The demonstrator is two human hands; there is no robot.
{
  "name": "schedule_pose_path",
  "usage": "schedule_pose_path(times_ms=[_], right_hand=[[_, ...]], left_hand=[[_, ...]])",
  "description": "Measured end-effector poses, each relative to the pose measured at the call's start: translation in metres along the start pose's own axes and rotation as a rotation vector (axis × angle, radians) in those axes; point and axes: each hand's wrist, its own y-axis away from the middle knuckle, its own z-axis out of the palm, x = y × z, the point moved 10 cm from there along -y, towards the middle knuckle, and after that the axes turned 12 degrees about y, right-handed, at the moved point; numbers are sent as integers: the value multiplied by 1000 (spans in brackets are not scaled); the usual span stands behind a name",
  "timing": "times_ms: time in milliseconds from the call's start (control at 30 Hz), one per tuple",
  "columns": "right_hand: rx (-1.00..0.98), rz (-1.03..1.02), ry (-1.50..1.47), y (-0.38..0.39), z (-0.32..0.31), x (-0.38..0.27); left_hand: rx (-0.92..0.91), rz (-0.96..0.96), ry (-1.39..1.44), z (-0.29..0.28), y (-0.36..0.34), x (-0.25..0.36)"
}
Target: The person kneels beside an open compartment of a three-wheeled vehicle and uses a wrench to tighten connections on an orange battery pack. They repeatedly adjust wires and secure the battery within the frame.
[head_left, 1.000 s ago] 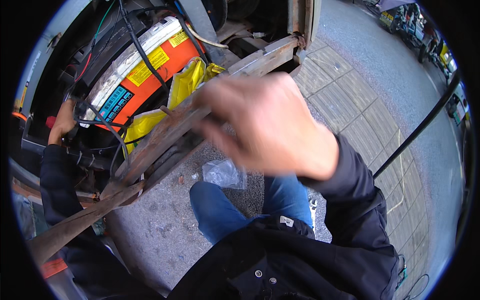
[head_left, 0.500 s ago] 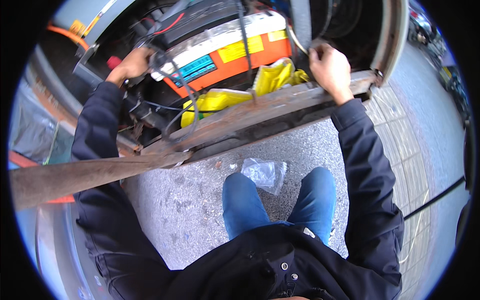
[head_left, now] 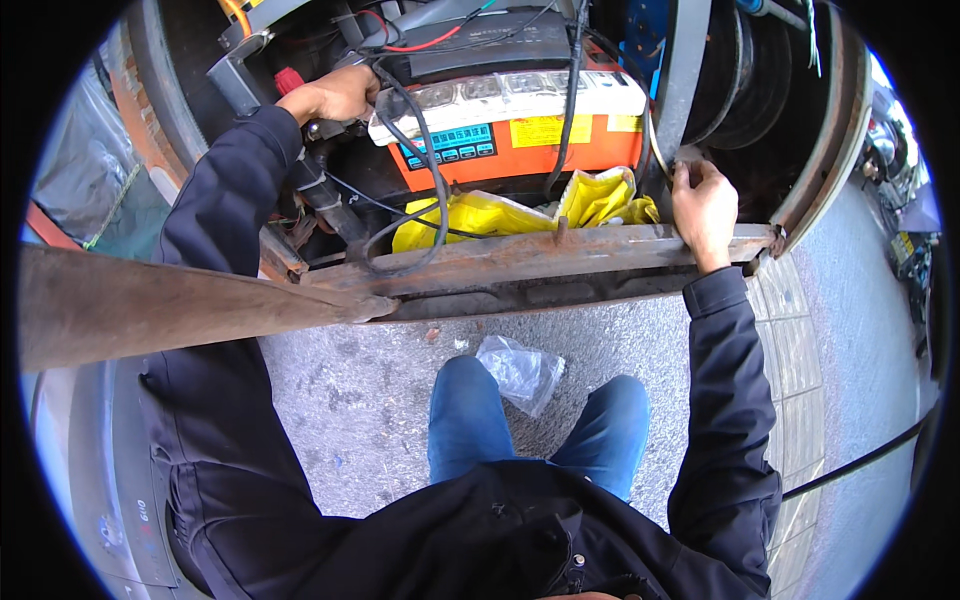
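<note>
Inside the metal compartment sits an orange box-shaped machine (head_left: 540,160) with a white top edge and blue and yellow labels. My left hand (head_left: 338,95) reaches to its left end, fingers curled beside the black cables (head_left: 432,150); whatever they grip is hidden. Over the front rail, my right hand (head_left: 705,205) is closed, thumb and fingers pinching a thin pale cable (head_left: 656,148) by the grey upright post (head_left: 683,85). Crumpled yellow bags (head_left: 595,197) lie between the machine and the rusty rail (head_left: 560,250).
A long brown bar (head_left: 170,312) juts across my left arm. A red knob (head_left: 288,80) stands near my left hand. Dark round coils or rims (head_left: 755,80) fill the right of the compartment. A clear plastic bag (head_left: 522,372) lies on the ground by my knees.
The view has shifted, so the compartment shows lower and more to the right. My left hand has come nearer the machine's left end; my right hand stays by the post with the pale cable.
</note>
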Motion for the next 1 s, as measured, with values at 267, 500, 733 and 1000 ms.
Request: schedule_pose_path(times_ms=[267,500,733,1000], right_hand=[[17,-23,-23,2,-1,-7],[17,-23,8,0,0,-3],[11,-9,-9,2,-1,-6],[-1,-11,14,2,-1,-5]], left_hand=[[49,52,-15,0,3,-10],[37,-6,-55,0,6,1],[-3,38,56,1,6,-7],[71,9,1,-3,6,0]])
